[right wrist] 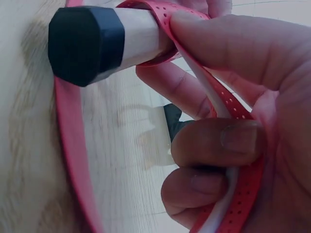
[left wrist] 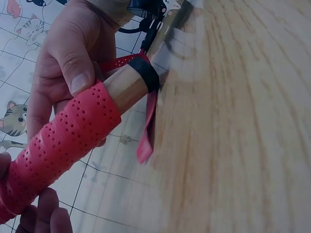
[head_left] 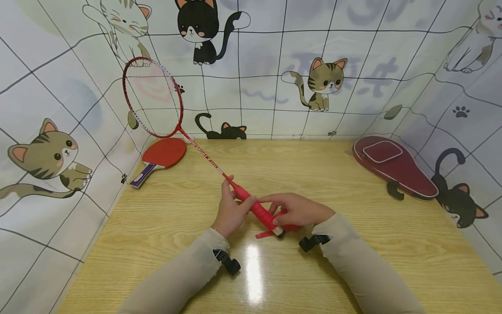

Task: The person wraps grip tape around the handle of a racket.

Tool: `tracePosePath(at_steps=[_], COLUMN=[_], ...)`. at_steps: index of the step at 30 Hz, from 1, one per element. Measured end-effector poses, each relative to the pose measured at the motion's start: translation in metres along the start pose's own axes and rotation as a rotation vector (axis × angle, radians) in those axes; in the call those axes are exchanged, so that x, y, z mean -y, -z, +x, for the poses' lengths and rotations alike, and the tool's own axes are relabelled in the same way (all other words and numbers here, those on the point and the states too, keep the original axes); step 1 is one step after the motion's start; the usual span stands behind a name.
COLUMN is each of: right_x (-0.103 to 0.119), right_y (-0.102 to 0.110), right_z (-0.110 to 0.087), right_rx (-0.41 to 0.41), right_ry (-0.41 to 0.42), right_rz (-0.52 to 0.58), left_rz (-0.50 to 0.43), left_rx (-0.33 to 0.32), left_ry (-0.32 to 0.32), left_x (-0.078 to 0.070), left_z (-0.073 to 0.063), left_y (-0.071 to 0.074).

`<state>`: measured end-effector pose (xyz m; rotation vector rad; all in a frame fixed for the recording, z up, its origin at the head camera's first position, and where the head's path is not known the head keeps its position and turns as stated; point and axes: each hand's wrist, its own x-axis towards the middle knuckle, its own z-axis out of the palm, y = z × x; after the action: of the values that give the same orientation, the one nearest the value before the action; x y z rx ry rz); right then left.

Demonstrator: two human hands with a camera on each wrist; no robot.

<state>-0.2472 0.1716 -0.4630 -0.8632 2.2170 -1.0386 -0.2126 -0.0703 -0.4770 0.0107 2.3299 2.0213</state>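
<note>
A red badminton racket [head_left: 201, 152] slants from the back left to the person's hands. The left hand [head_left: 231, 211] holds it by the handle, its fingertips [left wrist: 46, 213] on the wrapped part. Perforated red grip tape [left wrist: 63, 136] is wound round the handle in overlapping turns. Bare wood [left wrist: 127, 87] shows between the last turn and the black butt cap [right wrist: 80, 46]. The right hand [head_left: 300, 209] grips the tape near the butt; its thumb [right wrist: 218, 46] presses the tape at the handle and curled fingers hold the trailing strip [right wrist: 243, 199]. A loose tape length [head_left: 264, 234] hangs below the handle.
A red table tennis bat [head_left: 166, 152] lies at the back left of the wooden table [head_left: 157, 244]. A dark red bat case [head_left: 392, 163] with a black strap lies at the back right. Cat-print cloth walls [head_left: 259, 96] enclose the table's back and sides.
</note>
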Motion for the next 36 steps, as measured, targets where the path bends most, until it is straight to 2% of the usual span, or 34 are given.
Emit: tracePosePath(at_steps=[10,22,29,36], right_x=[0.0035,0.0034,0.0006,-0.0026], right_y=[0.0018,0.0008,0.003,0.0029], right_z=[-0.0036,-0.0024,-0.0039,-0.0022], right_rx=[0.043,0.021,0.035,0.084], right_ry=[0.015,-0.015,0.017,0.052], right_rz=[0.04,0.059,0.019,0.061], left_rz=[-0.051,0.029,-0.02,-0.029], left_rx=[0.001,0.006,-0.006,-0.003], left_ry=[0.006,0.011,0.022,0.024], left_x=[0.0013,-0.0025,-0.0003,0.0009], left_z=[0.0019,-0.0004,0.0013,0.0027], left_y=[0.0005,0.0022,0.0012,0.0005])
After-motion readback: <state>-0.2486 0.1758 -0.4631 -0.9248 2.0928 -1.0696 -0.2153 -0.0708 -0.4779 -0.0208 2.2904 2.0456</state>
